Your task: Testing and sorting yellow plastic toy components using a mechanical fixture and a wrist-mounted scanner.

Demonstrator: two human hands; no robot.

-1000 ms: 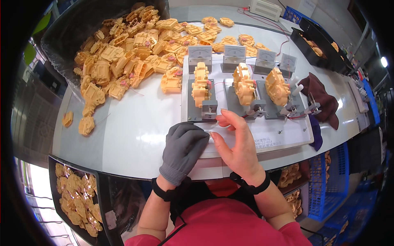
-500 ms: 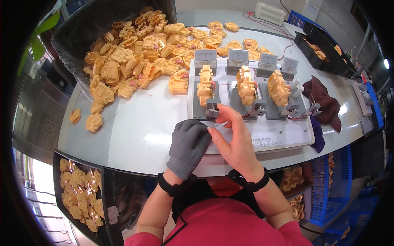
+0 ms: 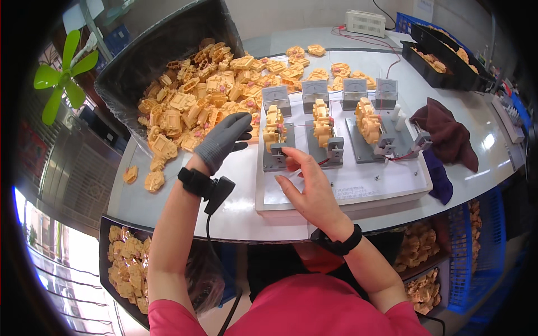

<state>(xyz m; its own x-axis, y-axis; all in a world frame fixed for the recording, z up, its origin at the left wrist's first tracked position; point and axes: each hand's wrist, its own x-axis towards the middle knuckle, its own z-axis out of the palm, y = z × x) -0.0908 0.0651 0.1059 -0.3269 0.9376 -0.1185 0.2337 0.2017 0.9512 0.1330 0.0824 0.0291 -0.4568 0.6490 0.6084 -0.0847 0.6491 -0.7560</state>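
Note:
My left hand [image 3: 224, 141], in a grey glove, reaches over the near right side of a heap of yellow-orange plastic housings [image 3: 188, 103], fingers stretched out and no part visible in them. My right hand [image 3: 308, 190] is bare, its thumb and index finger apart; the index fingertip is at the small grey clamp block [image 3: 280, 155] of the leftmost test stand. A housing [image 3: 274, 127] stands upright on that stand. Two more upright housings, a middle one [image 3: 323, 124] and a right one [image 3: 367, 122], sit on the neighbouring stands. The curled lower fingers of my right hand are partly hidden.
Panel meters [image 3: 315, 94] line the back of the white board [image 3: 358, 185]. A brown cloth [image 3: 445, 134] and a purple cloth [image 3: 440, 182] lie at its right. A black bin [image 3: 168, 45] backs the heap. A power supply [image 3: 365, 23] and a black tray [image 3: 448, 75] stand farther back.
My left hand has moved from beside my right hand, up and left to the heap, its fingers now extended. My right hand stays near the leftmost stand. The whole view has shifted slightly.

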